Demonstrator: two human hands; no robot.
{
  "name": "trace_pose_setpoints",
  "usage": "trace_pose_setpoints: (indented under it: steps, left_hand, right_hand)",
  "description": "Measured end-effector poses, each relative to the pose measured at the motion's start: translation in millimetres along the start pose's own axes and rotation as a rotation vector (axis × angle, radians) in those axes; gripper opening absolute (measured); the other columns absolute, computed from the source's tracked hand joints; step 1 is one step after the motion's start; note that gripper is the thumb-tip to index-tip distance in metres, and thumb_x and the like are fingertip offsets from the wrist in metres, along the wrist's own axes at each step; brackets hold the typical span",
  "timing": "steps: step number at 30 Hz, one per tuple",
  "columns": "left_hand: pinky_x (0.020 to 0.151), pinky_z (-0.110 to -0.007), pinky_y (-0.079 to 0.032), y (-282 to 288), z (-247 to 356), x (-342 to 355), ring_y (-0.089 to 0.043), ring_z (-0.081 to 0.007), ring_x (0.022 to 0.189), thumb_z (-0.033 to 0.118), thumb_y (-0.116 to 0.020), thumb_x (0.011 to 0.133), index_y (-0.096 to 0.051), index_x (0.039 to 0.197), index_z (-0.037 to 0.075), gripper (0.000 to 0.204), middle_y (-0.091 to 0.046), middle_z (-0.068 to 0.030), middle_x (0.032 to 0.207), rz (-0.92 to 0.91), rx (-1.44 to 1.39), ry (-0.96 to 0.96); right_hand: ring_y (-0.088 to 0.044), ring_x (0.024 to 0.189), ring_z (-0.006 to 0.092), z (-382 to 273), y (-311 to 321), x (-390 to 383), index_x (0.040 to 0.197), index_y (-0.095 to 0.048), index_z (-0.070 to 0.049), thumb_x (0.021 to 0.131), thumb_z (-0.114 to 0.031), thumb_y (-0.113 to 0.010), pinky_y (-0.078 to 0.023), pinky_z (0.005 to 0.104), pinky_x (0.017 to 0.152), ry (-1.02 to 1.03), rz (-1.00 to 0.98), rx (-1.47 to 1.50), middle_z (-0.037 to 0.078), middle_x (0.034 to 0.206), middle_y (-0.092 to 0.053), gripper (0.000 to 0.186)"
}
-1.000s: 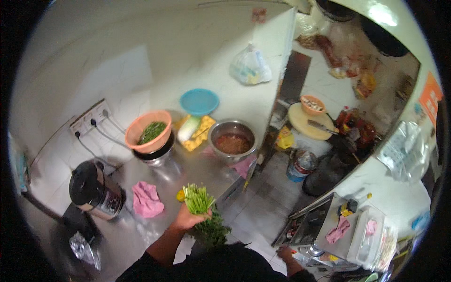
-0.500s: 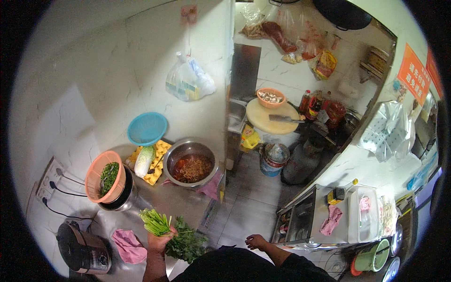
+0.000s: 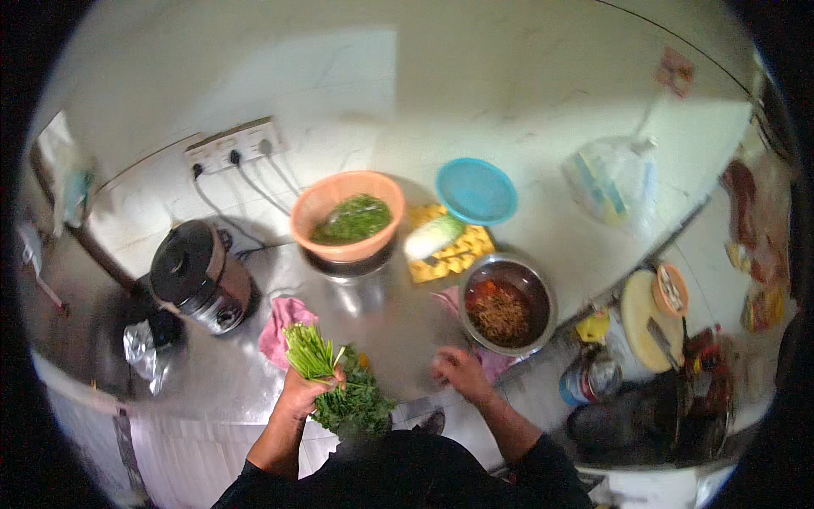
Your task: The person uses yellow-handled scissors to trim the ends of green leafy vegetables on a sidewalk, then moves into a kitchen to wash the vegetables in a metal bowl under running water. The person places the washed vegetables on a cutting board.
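Note:
My left hand (image 3: pixel 307 388) is closed round a bunch of leafy greens, its pale cut stems (image 3: pixel 314 348) pointing up and dark leaves (image 3: pixel 351 409) hanging beside it, above the front of a steel counter (image 3: pixel 203 373). A pink cloth (image 3: pixel 278 322) lies just behind the bunch. My right hand (image 3: pixel 454 366), slightly blurred, hovers empty with loosely bent fingers apart, below a steel bowl (image 3: pixel 507 312) of brown shredded food in reddish liquid. An orange basket (image 3: pixel 348 220) of chopped greens rests on a dark pot, beside a pale cabbage (image 3: pixel 432 237) on a yellow tray and a blue basket (image 3: pixel 476 188).
A black rice cooker (image 3: pixel 191 263) stands at left, below a plugged-in socket strip (image 3: pixel 229 146), near crumpled foil (image 3: pixel 144 356). A plastic bag (image 3: pixel 610 182) hangs on the wall. At right are a round chopping board (image 3: pixel 644 331) with cleaver, an orange bowl (image 3: pixel 668 290) and bottles.
The view has swung left to face the counter squarely. My right hand has risen forward from low beside my body to over the counter edge. My left hand still grips the greens.

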State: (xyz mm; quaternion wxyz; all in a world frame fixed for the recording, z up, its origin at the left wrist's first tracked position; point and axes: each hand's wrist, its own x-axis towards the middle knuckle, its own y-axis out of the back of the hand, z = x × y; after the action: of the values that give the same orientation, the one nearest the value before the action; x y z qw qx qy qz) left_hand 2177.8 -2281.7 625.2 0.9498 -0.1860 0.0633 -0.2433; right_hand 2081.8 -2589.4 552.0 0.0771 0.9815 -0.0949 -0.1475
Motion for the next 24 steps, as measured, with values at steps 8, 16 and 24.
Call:
trace_pose_setpoints:
  steps: [8, 16, 24]
  left_hand:
    - [0.063, -0.036, -0.050, 9.5, -1.0, -98.6, -0.060, -0.0236, 0.067, 0.004, -0.067, 0.057, -0.060, 0.083, -0.002, 0.027, -0.062, -0.0118, 0.075, 0.414, -0.009, -0.124]
    - [0.063, -0.036, -0.051, 22.5, -3.7, -158.1, -0.060, -0.0231, 0.067, 0.003, -0.065, 0.057, -0.060, 0.084, -0.003, 0.027, -0.062, -0.0111, 0.075, 0.704, -0.004, -0.136]
    - [0.062, -0.036, -0.050, 70.4, 11.3, -137.7, -0.061, -0.0235, 0.066, 0.006, -0.068, 0.057, -0.061, 0.081, -0.002, 0.027, -0.063, -0.0120, 0.075, 0.637, -0.014, -0.145]
  right_hand:
    - [-0.059, 0.060, 0.0135, -150.4, -44.0, 169.2, 0.121, -0.047, -0.002, 0.086, -0.040, -0.066, -0.049, 0.0275, 0.045, -0.042, -0.072, 0.249, 0.008, 0.086, -0.061, 0.055]
    - [-0.056, 0.047, 0.0210, -160.1, -76.8, 257.6, 0.091, -0.051, -0.003, 0.088, -0.030, -0.056, -0.047, 0.0321, 0.039, -0.258, 0.071, 0.340, 0.009, 0.064, -0.056, 0.027]
    - [-0.060, 0.048, 0.0162, -173.1, -86.8, 184.3, 0.090, -0.057, -0.001, 0.087, -0.013, -0.048, -0.050, 0.0278, 0.038, -0.027, -0.090, 0.215, 0.011, 0.066, -0.063, 0.015]
